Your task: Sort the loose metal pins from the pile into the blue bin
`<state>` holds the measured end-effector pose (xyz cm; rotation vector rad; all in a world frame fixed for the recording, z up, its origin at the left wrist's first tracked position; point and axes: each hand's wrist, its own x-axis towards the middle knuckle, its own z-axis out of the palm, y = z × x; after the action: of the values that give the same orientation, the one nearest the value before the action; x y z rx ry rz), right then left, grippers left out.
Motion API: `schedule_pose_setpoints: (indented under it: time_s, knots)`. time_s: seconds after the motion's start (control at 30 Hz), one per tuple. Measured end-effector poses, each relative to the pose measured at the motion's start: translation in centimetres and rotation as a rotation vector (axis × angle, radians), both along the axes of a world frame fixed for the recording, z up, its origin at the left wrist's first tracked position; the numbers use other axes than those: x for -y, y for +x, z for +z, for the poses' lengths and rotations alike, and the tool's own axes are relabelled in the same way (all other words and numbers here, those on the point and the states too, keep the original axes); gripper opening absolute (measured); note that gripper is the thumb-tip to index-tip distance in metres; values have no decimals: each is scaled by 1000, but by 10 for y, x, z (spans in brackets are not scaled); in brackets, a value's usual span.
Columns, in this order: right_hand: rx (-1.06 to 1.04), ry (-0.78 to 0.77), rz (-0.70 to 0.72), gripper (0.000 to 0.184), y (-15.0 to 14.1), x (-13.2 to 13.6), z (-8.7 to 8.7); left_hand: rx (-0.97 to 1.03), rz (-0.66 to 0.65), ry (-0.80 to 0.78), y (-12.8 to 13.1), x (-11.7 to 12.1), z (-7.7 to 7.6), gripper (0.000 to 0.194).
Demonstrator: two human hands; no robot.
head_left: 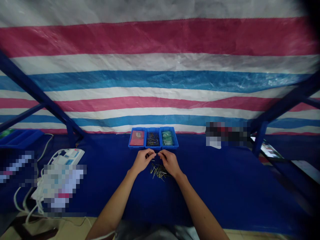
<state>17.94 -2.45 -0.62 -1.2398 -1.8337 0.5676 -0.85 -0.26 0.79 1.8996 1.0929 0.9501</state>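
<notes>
i'm seeing my left hand (143, 160) and right hand (170, 162) nearly meeting, both grips pinching a tiny piece (157, 154); thin metal sticks (159, 172) are lying heaped nearby on the worktop (220, 183).

No word, number or sign can be read (brands included).

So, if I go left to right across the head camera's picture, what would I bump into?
Blue slotted tray, white power strip, red-filled blue box, middle blue box, green-filled blue box, blurred-out heap, lit screen.
</notes>
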Motion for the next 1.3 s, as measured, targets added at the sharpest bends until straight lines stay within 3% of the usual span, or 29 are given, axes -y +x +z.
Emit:
schedule_pose_setpoints:
  time_s: [0.6,1.3]
  knots:
    - [-73,37,13,15,0,2,1,-33,-31,12,1,-1,-4,24]
    - [-71,25,56,19,-1,2,0,-57,-55,22,0,0,1,29]
